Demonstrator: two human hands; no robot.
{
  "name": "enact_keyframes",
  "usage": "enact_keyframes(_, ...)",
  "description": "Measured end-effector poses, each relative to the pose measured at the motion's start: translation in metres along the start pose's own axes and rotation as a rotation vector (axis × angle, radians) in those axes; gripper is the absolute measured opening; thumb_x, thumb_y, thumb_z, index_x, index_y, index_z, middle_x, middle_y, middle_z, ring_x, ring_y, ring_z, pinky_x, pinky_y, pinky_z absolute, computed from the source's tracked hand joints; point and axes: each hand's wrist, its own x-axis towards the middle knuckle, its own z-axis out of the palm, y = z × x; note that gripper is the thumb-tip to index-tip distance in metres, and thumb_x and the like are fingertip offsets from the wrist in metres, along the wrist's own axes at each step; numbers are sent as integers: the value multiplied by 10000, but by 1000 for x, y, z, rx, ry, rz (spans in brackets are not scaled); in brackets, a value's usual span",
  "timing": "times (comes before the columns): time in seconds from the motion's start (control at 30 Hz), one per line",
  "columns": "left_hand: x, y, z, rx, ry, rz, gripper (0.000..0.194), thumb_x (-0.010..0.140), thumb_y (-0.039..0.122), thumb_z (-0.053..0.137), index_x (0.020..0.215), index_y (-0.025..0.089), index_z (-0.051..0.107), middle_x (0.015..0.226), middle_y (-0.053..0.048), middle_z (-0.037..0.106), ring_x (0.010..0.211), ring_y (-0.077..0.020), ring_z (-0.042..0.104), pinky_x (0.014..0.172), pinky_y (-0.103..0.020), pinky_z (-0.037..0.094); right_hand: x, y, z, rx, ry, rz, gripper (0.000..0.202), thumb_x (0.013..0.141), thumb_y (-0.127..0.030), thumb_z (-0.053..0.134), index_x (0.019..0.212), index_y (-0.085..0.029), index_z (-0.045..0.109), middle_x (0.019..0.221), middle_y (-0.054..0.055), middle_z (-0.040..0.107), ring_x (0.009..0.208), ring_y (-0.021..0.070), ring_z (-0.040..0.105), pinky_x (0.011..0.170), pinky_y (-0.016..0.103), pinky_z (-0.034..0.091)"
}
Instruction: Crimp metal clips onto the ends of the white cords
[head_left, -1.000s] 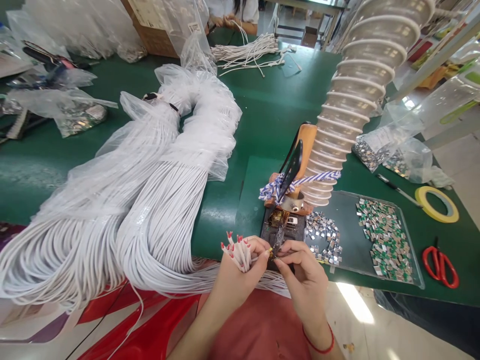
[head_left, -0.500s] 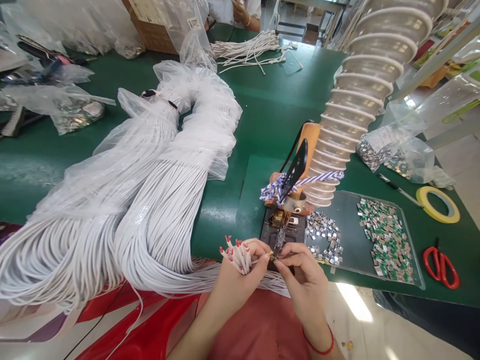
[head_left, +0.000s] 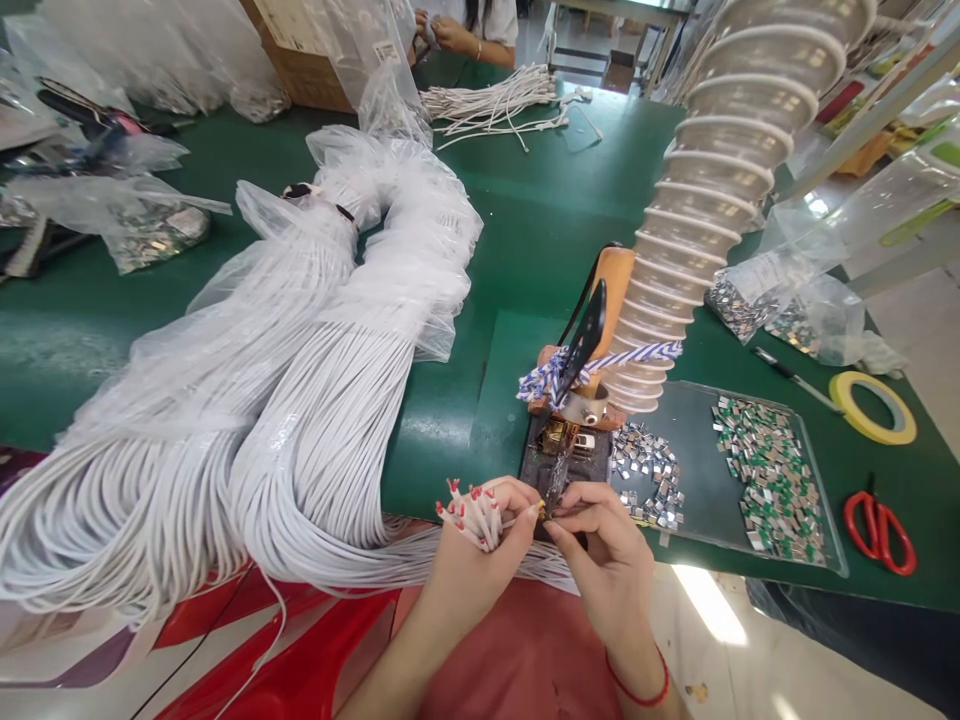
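My left hand [head_left: 480, 575] is closed around a bunch of white cables [head_left: 472, 515] with red wire tips poking out. Its thumb and forefinger pinch one cable end that shows a bit of yellow at the tip. My right hand [head_left: 613, 555] meets it fingertip to fingertip, pinched on something tiny that the fingers hide. Both hands are at the front edge of a dark fixture [head_left: 534, 462], where a metal tip points down. Above it stand an orange handle [head_left: 616, 280] and a black plate, tied with a blue-and-white cord [head_left: 641, 355].
Long white cable bundles [head_left: 322, 430], partly wrapped in plastic, cover the left. A ribbed clear hose [head_left: 697, 200] rises behind the fixture. Rightward are a tray [head_left: 709, 525] of small metal connectors, yellow tape [head_left: 840, 385], red scissors [head_left: 900, 545] and a pen. A co-worker's hand [head_left: 454, 38] is opposite.
My hands stay at the fixture with almost no movement. The co-worker's hands and arm across the table have shifted and show more. The view has moved slightly.
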Motion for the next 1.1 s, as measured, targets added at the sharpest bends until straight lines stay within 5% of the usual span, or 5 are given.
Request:
enact_keyframes(0.67, -4, -4, 1, 54, 11, 34, 260, 874, 193, 491, 627, 180, 568, 730, -41, 660, 689, -164, 628, 660, -252, 473, 0, 3, -2, 74, -33, 45, 191, 833, -54, 693, 772, -235, 688, 916, 24, 648, 836, 162, 637, 728, 269, 534)
enact_keyframes(1.1, -13, -12, 1, 50, -89, 60, 261, 923, 205, 488, 671, 194, 555, 770, -27, 653, 713, -163, 612, 683, -259, 461, -11, 2, -9, 15, -57, 23, 154, 851, -93, 694, 786, -231, 670, 895, 29, 656, 822, 168, 631, 730, 277, 533)
